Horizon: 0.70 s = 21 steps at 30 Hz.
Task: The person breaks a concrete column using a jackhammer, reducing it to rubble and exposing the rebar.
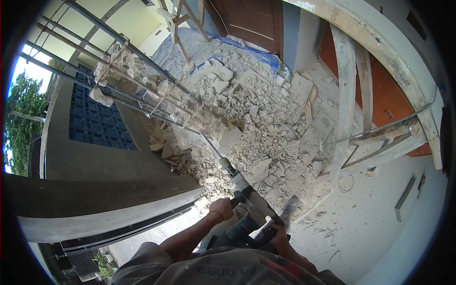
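Observation:
My left hand (221,208) grips the black side handle of a demolition hammer (247,216). My right hand (279,236) holds the tool's rear grip near my chest. The hammer's long chisel bit (216,152) runs up and left to the broken base of a concrete column (209,116). The column's steel rebars (118,71) are bared, with lumps of concrete still clinging to them. My foot (289,205) stands at the edge of the rubble.
A heap of concrete rubble (256,114) covers the floor over a blue tarp (266,59). Wooden props and boards (346,95) lean at the right. A grey wall ledge (104,209) lies at the left, with a drop below. Brown doors (251,21) stand behind.

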Available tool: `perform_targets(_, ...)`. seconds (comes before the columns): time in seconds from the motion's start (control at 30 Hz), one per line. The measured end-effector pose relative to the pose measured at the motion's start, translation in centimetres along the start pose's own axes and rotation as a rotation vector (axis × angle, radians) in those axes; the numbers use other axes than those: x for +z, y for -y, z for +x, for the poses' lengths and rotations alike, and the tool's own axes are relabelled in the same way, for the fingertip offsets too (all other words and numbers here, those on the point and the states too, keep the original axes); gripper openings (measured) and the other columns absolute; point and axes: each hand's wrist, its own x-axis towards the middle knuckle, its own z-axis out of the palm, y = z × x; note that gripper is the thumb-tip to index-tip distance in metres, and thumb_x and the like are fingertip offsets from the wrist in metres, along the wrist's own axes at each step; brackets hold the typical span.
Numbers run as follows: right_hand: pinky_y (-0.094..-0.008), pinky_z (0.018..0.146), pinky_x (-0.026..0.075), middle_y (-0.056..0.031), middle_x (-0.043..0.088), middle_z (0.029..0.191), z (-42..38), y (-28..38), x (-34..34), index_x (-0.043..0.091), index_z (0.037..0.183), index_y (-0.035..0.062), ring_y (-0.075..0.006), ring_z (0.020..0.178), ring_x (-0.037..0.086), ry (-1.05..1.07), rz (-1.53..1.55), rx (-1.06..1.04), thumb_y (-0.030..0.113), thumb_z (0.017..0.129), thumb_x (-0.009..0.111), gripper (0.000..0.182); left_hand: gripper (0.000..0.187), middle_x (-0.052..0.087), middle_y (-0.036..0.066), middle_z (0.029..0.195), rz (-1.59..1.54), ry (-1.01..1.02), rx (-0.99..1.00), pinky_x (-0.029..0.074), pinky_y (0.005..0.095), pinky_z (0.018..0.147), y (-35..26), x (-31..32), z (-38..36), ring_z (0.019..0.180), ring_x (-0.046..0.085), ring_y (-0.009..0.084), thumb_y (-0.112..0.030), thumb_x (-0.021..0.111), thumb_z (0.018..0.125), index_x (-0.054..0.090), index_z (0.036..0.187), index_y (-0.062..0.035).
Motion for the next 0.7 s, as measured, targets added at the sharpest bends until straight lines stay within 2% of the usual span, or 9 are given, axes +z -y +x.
perform_targets(0.1, -0.0425, 0.082, 0.054, -0.0094, 0.063, 0.084, -1.2, -0.1, -0.4, 0.062, 0.097, 0.0038, -0.0256, 0.081, 0.064, -0.015, 0.016, -0.032, 0.006, 0.084, 0.063, 0.013, 0.031, 0.072, 0.019, 0.099, -0.04, -0.021, 0.026, 0.055, 0.0457, 0.084, -0.5, 0.0, -1.3, 0.096, 0.069, 0.0361, -0.021, 0.062, 0.075, 0.071, 0.102, -0.0071)
perform_targets(0.17, -0.0447, 0.085, 0.053, -0.0094, 0.065, 0.089, -3.0, 0.4, 1.0, 0.062, 0.103, 0.0045, -0.0272, 0.086, 0.065, -0.063, -0.024, -0.047, 0.006, 0.085, 0.062, 0.018, 0.032, 0.072, 0.019, 0.099, -0.034, -0.027, -0.035, 0.055, 0.0462, 0.084, -1.4, -0.3, -2.0, 0.096, 0.069, 0.0361, -0.021, 0.063, 0.075, 0.071, 0.103, -0.0069)
perform_targets(0.23, -0.0477, 0.088, 0.053, -0.0098, 0.065, 0.091, -3.1, 0.8, -1.9, 0.062, 0.107, 0.0058, -0.0284, 0.089, 0.065, -0.01, -0.106, -0.122, 0.005, 0.087, 0.061, 0.02, 0.034, 0.072, 0.018, 0.1, -0.034, -0.001, -0.043, 0.055, 0.0468, 0.084, -2.4, 0.3, -2.8, 0.097, 0.069, 0.0357, -0.021, 0.062, 0.076, 0.07, 0.106, -0.0074)
perform_targets(0.3, -0.0512, 0.092, 0.052, -0.01, 0.065, 0.092, -4.1, 2.5, -3.3, 0.062, 0.109, 0.0055, -0.03, 0.09, 0.065, -0.067, -0.049, 0.021, 0.006, 0.089, 0.06, 0.02, 0.04, 0.07, 0.019, 0.104, -0.043, 0.001, -0.041, 0.054, 0.0454, 0.087, -3.8, 1.6, -4.3, 0.101, 0.068, 0.0339, -0.026, 0.065, 0.076, 0.066, 0.111, -0.006)
perform_targets(0.33, -0.0535, 0.093, 0.051, -0.0107, 0.064, 0.091, -5.3, 3.4, -3.6, 0.062, 0.11, 0.0044, -0.0316, 0.092, 0.064, -0.021, -0.063, -0.017, 0.007, 0.089, 0.06, 0.022, 0.042, 0.07, 0.019, 0.106, -0.053, 0.002, -0.034, 0.054, 0.0455, 0.087, -5.1, 1.7, -5.6, 0.102, 0.068, 0.0335, -0.027, 0.065, 0.077, 0.065, 0.113, -0.0058)
perform_targets(0.43, -0.0536, 0.09, 0.051, -0.011, 0.064, 0.089, -8.7, 5.8, -3.5, 0.062, 0.105, 0.0044, -0.0314, 0.091, 0.064, -0.093, -0.074, 0.024, 0.007, 0.088, 0.061, 0.018, 0.042, 0.07, 0.017, 0.105, -0.078, -0.014, -0.015, 0.054, 0.0449, 0.087, -7.3, 3.3, -6.2, 0.101, 0.068, 0.0336, -0.029, 0.066, 0.077, 0.065, 0.113, -0.0072)
perform_targets(0.47, -0.053, 0.092, 0.05, -0.0113, 0.063, 0.087, -8.8, 6.1, -4.5, 0.061, 0.099, 0.005, -0.0308, 0.091, 0.063, -0.052, -0.039, 0.027, 0.007, 0.087, 0.062, 0.013, 0.042, 0.07, 0.017, 0.105, -0.087, -0.007, -0.016, 0.054, 0.0449, 0.087, -7.8, 3.8, -6.4, 0.101, 0.068, 0.0336, -0.029, 0.066, 0.077, 0.065, 0.113, -0.0072)
perform_targets(0.57, -0.0533, 0.095, 0.048, -0.011, 0.062, 0.085, -9.8, 7.3, -4.7, 0.06, 0.095, 0.0057, -0.0309, 0.09, 0.062, -0.044, -0.026, -0.033, 0.008, 0.086, 0.063, 0.009, 0.041, 0.071, 0.017, 0.104, -0.081, -0.026, 0.029, 0.054, 0.0449, 0.086, -9.4, 3.5, -6.0, 0.1, 0.068, 0.0335, -0.029, 0.067, 0.077, 0.066, 0.112, -0.0082)
perform_targets(0.7, -0.0538, 0.097, 0.047, -0.0115, 0.062, 0.087, -10.2, 9.2, -3.8, 0.061, 0.096, 0.0044, -0.0314, 0.091, 0.062, -0.044, -0.053, -0.06, 0.009, 0.087, 0.063, 0.01, 0.034, 0.071, 0.02, 0.102, -0.087, -0.117, 0.087, 0.055, 0.0465, 0.083, -10.8, 2.9, -5.3, 0.097, 0.069, 0.0367, -0.024, 0.064, 0.079, 0.069, 0.106, -0.0049)
